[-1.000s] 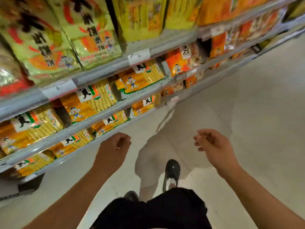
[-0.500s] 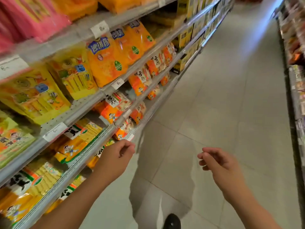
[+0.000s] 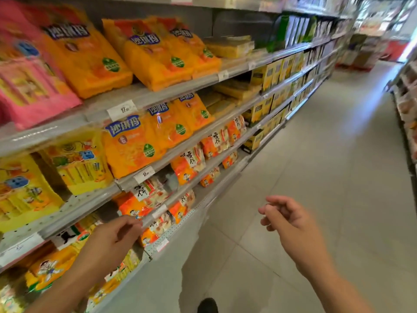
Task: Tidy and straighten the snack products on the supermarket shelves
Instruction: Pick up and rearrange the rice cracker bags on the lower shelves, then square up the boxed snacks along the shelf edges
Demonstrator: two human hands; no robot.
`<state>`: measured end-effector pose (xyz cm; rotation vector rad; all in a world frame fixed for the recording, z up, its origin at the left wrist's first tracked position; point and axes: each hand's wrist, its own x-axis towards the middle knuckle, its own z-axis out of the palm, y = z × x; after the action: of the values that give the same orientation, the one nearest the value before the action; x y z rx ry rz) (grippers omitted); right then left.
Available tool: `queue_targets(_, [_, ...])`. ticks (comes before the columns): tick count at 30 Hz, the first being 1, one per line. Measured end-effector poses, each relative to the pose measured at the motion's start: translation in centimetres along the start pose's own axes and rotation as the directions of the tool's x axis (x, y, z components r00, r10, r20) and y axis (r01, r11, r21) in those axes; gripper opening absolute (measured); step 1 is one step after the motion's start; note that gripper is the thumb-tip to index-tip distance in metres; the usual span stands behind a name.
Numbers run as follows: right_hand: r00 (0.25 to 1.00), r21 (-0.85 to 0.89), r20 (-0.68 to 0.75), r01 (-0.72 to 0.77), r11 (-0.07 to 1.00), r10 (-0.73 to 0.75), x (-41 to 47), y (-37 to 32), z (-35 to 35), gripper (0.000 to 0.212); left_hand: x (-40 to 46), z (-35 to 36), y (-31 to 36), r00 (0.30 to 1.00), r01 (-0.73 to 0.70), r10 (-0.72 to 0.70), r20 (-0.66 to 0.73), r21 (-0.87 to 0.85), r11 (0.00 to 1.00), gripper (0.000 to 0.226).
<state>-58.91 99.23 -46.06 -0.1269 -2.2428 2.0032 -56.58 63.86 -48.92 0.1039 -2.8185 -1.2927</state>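
Fingers [image 3: 126, 224] of the left hand [image 3: 108, 242] were loosely curled and empty, close against the shelf edge [image 3: 158, 213] by an orange rice-cracker bag [image 3: 133, 205]. Fingers of the right hand [image 3: 291, 224] were half open over the aisle floor [image 3: 316, 177], nothing held. A careless reach could have knocked a price tag [image 3: 144, 174] loose or dragged bags over the lip. Orange snack packs [image 3: 135, 145] overhung the shelves above; farther along, yellow boxes [image 3: 268, 75] sat flush. Open room lay rightward.

Shelf price tags [image 3: 122, 108] and [image 3: 144, 174] both read "17".
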Motion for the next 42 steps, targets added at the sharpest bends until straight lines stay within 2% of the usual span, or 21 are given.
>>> queue_targets(5, [0.999,0.036,-0.041,-0.028,0.999,0.029,7.5,1.8,-1.8,0.017,9.8,3.4,2.5,0.999,-0.014,0.014,-0.051,-0.015,1.000,0.020])
queue_targets(11, [0.998,0.021,-0.064,-0.029,0.999,0.030,17.0,2.5,-2.7,0.018,21.9,7.8,8.6,0.994,-0.108,0.109,0.014,-0.056,0.993,0.018])
queue_targets(16, [0.998,0.031,0.061,-0.004,1.000,0.002,26.2,1.2,-0.9,0.016,28.3,8.5,12.5,0.992,-0.129,0.126,-0.030,-0.141,0.981,0.018])
queue_targets(20, [0.956,0.045,0.284,0.068,0.997,-0.078,35.1,-1.2,2.6,0.015,31.5,6.9,14.1,0.983,-0.100,0.083,-0.164,-0.096,0.990,0.016])
queue_targets(24, [0.841,0.097,0.500,0.183,0.978,-0.207,43.0,-5.1,6.8,0.018,33.2,4.1,15.8,0.943,-0.038,0.008,-0.333,-0.082,0.996,0.015])
queue_targets(26, [0.766,0.130,0.586,0.235,0.963,-0.266,46.0,-7.8,9.2,0.016,33.9,2.2,17.0,0.900,-0.022,0.001,-0.435,-0.044,0.999,0.014])
queue_targets(29, [0.655,0.183,0.653,0.351,0.918,-0.380,49.3,-12.2,12.5,0.018,34.9,-1.6,19.5,0.810,-0.042,0.079,-0.581,0.076,0.996,0.015])
queue_targets(31, [0.573,0.237,0.657,0.461,0.855,-0.491,50.5,-15.9,14.5,0.020,35.1,-4.9,21.6,0.740,-0.037,0.194,-0.643,0.249,0.968,0.025])
queue_targets(34, [0.425,0.328,0.607,0.637,0.698,-0.672,51.4,-22.3,16.9,0.020,35.2,-10.4,24.7,0.567,-0.015,0.501,-0.654,0.600,0.800,0.026])
queue_targets(37, [0.315,0.368,0.520,0.756,0.541,-0.794,51.8,-28.8,18.6,0.023,35.5,-16.0,27.1,0.425,0.117,0.707,-0.565,0.809,0.576,0.031])
queue_targets(39, [0.231,0.357,0.467,0.833,0.421,-0.854,51.7,-32.9,19.6,0.020,36.1,-19.0,28.2,0.384,0.218,0.751,-0.537,0.843,0.492,0.037])
queue_targets(42, [0.053,0.247,0.389,0.956,0.160,-0.920,51.6,-38.5,21.5,0.022,37.5,-22.0,28.9,0.379,0.310,0.739,-0.556,0.829,0.465,0.051])
